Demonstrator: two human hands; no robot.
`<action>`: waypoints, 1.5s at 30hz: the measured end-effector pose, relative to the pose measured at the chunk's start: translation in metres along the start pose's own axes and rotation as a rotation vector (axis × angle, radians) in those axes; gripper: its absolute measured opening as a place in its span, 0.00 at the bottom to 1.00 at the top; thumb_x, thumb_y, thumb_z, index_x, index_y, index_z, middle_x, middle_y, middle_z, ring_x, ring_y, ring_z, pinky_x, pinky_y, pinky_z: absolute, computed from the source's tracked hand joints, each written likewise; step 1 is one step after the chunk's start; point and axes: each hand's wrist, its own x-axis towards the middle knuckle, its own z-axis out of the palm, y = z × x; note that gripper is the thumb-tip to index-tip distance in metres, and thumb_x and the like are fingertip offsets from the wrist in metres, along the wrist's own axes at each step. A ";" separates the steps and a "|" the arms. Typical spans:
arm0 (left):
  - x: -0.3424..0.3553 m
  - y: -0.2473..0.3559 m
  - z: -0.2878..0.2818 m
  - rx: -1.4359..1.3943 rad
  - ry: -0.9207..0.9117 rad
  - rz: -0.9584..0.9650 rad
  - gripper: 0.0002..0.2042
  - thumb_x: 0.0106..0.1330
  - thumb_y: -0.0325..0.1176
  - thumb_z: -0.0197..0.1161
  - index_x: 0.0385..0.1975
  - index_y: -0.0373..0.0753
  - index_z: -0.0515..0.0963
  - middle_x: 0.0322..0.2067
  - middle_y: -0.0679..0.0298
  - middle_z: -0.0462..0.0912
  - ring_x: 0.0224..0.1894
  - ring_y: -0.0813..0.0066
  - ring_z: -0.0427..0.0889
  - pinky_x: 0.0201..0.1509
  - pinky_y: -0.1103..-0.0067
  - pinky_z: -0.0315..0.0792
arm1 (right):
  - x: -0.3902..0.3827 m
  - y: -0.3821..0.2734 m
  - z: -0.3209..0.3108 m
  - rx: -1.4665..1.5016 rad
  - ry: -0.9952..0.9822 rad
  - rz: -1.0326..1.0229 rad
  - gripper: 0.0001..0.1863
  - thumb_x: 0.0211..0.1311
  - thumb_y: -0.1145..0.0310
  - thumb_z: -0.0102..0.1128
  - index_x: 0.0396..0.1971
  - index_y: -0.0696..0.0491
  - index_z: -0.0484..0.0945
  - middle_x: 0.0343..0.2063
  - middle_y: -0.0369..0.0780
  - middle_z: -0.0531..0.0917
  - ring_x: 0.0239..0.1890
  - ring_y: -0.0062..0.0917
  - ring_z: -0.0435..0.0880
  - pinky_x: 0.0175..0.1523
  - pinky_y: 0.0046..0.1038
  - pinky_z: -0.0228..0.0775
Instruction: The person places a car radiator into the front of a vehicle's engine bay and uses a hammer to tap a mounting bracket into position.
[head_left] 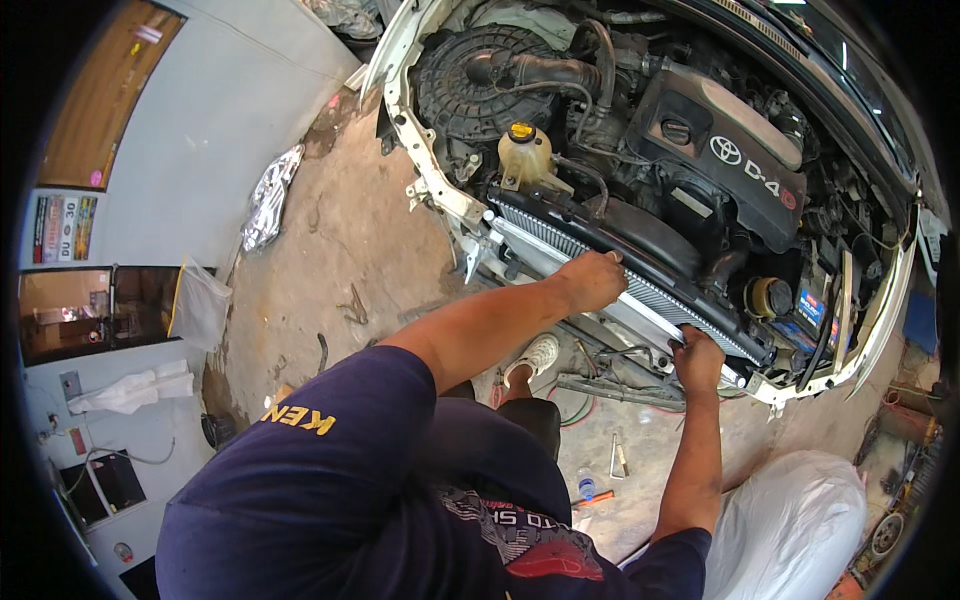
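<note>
Concrete (390, 235), stained brown in patches, runs under the open front of a car (432, 182). A pale wall (235, 90) stands on the left, with a silver bag (272, 200) on the floor near its base and a white cloth (140, 387) against it farther down. Near the person's shoe (540, 355), an orange tool (598, 497) lies on the concrete.

Both forearms reach forward to a silver panel (640, 313), which sits slanting across the car's nose, just before the engine. The left hand (597, 281) is bent over the panel's upper edge near its middle, fingers curled and nearly closed on it. The right hand (697, 358) grips the same panel toward its right end, fingers folded, thumb side uppermost, elbow low.

Behind the panel's left end stands a cloudy tank (527, 163) with a yellow cap (521, 131); its level cannot be told. A battery (808, 307) with a blue label sits at the right of the bay. White plastic (800, 525) bulges at lower right, hiding whatever is under it.
</note>
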 end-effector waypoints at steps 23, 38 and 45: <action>-0.005 -0.038 -0.044 0.279 -0.539 -0.076 0.13 0.67 0.42 0.72 0.42 0.40 0.90 0.41 0.49 0.91 0.48 0.49 0.91 0.56 0.59 0.84 | 0.000 0.011 0.009 0.027 0.048 -0.103 0.13 0.57 0.69 0.71 0.43 0.49 0.84 0.39 0.43 0.90 0.47 0.43 0.89 0.51 0.45 0.81; -0.022 -0.055 -0.059 0.243 -0.395 -0.047 0.14 0.71 0.43 0.67 0.42 0.38 0.86 0.39 0.50 0.91 0.47 0.48 0.90 0.54 0.58 0.83 | -0.001 0.003 -0.013 0.031 0.117 -0.080 0.14 0.58 0.71 0.70 0.46 0.47 0.87 0.45 0.41 0.92 0.50 0.39 0.90 0.54 0.42 0.82; -0.029 -0.049 -0.045 0.261 -0.376 -0.067 0.14 0.71 0.43 0.67 0.42 0.38 0.87 0.41 0.50 0.91 0.48 0.50 0.91 0.54 0.60 0.84 | -0.005 0.008 0.005 0.049 0.156 -0.143 0.11 0.61 0.71 0.69 0.44 0.48 0.86 0.43 0.41 0.92 0.49 0.38 0.90 0.54 0.43 0.81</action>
